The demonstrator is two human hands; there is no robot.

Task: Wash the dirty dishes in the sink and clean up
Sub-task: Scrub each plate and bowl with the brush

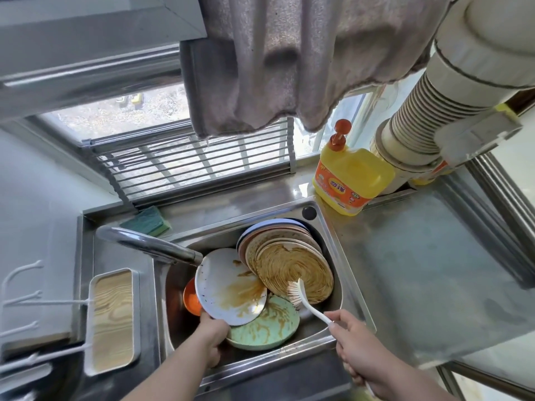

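Observation:
A steel sink holds several dirty plates. My left hand grips the near edge of a white plate smeared with brown sauce and tilts it up. Beneath it lie a green plate and an orange dish. A stack of beige plates coated in brown streaks leans against the sink's right wall. My right hand holds a white dish brush by its handle, bristles against the front beige plate. The faucet reaches over the sink from the left.
A yellow detergent bottle with a red pump stands behind the sink on the steel counter. A green sponge lies at the sink's back left. A wooden tray and white rack sit left. A towel hangs overhead.

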